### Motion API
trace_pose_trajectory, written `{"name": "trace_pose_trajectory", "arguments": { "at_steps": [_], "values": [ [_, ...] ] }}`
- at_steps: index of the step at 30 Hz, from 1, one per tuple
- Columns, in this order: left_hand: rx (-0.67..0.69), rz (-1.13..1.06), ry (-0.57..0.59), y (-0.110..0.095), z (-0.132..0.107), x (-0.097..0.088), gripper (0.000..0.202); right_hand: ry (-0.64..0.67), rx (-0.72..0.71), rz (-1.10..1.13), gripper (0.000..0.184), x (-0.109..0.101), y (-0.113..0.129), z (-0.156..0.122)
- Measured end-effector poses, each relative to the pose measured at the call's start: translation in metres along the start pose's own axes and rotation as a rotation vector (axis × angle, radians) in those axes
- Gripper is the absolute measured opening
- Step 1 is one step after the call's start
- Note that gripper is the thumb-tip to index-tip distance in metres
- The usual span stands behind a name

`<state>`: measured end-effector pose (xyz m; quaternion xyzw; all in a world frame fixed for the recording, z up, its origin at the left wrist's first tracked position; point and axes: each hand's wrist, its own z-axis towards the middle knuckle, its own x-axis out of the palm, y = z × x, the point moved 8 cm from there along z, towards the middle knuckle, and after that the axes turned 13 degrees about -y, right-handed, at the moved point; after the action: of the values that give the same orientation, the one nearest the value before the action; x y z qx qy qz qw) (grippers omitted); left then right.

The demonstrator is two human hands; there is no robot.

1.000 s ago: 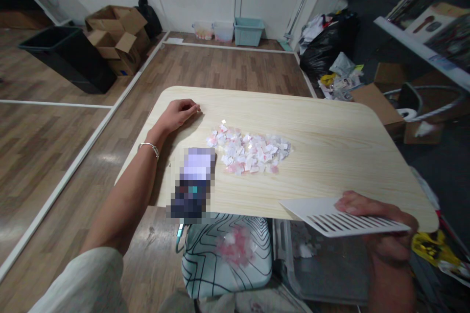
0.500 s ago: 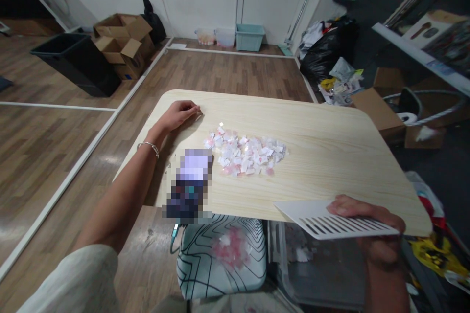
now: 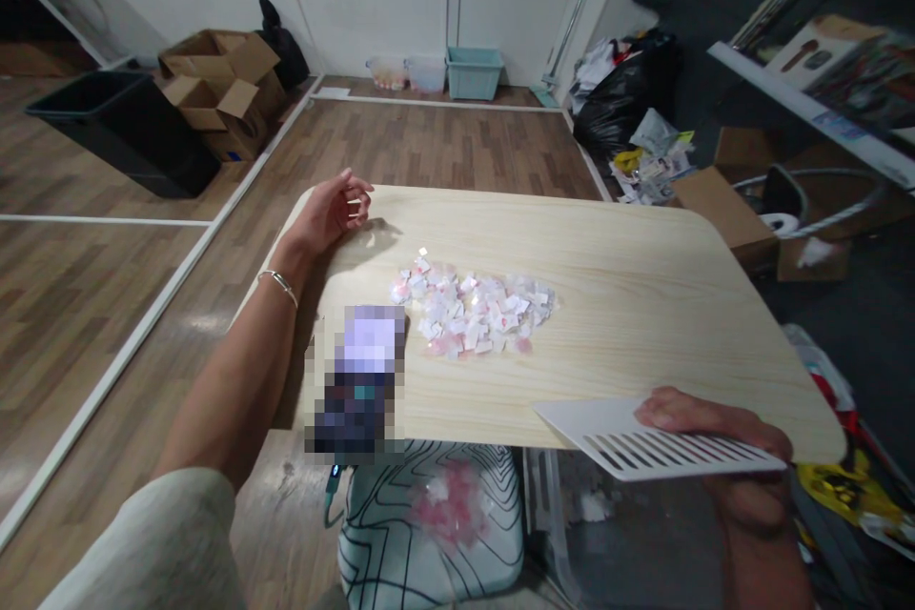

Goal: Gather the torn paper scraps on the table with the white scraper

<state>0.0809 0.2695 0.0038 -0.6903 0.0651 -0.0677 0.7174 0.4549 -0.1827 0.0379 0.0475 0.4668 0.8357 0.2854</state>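
My right hand [image 3: 715, 424] grips a thin white slotted plastic panel [image 3: 607, 419] at the table's front right edge. Its thumb lies on top, while the other fingers are mostly hidden underneath. At the far left corner, my left hand [image 3: 335, 210] is raised over the table, its fingers loosely bent and apart, with nothing visible in them. Between the hands, a pile of small white and pinkish paper or plastic pieces [image 3: 472, 305] spreads across the pale wooden table [image 3: 629, 276]. A blurred-out phone-like device [image 3: 364, 376] rests left of the pile.
Below the table edge are a patterned cushioned seat [image 3: 372, 534] with pinkish bits on it and a clear plastic bin [image 3: 643, 534]. A black trash bin [image 3: 129, 133] and cardboard boxes [image 3: 221, 95] stand left. Black bags [image 3: 629, 95] and an open carton [image 3: 721, 219] lie right.
My left hand has lifted off the table and drawn slightly left, its pinched fingers loosening apart. My right hand keeps its grip on the panel. The whole view has shifted slightly.
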Motion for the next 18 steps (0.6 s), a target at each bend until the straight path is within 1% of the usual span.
{"name": "trace_pose_trajectory", "arguments": {
  "at_steps": [2,4,7,9,11,15,18],
  "values": [
    [-0.034,-0.002,0.044,0.005,-0.003,0.008,0.048,0.053,0.008,-0.029,0.045,0.005,-0.003,0.001],
    [-0.043,0.029,0.058,0.009,-0.005,0.013,0.041,0.076,0.028,-0.075,0.057,0.010,-0.005,0.003],
    [-0.045,0.073,0.018,0.012,-0.005,0.012,0.029,0.108,0.033,-0.118,0.061,0.019,-0.005,0.006],
    [-0.037,0.072,-0.007,0.013,-0.004,0.010,0.028,0.128,0.018,-0.132,0.059,0.023,-0.002,0.008],
    [-0.017,0.075,-0.014,0.012,-0.004,0.008,0.032,0.116,-0.004,-0.140,0.052,0.025,0.000,0.009],
    [-0.002,0.091,-0.016,0.012,-0.003,0.009,0.033,0.010,-0.060,-0.164,0.038,0.019,0.002,0.004],
    [-0.006,0.041,0.012,0.013,-0.003,0.012,0.032,-0.059,-0.116,-0.185,0.030,0.016,0.003,0.000]
  ]
}}
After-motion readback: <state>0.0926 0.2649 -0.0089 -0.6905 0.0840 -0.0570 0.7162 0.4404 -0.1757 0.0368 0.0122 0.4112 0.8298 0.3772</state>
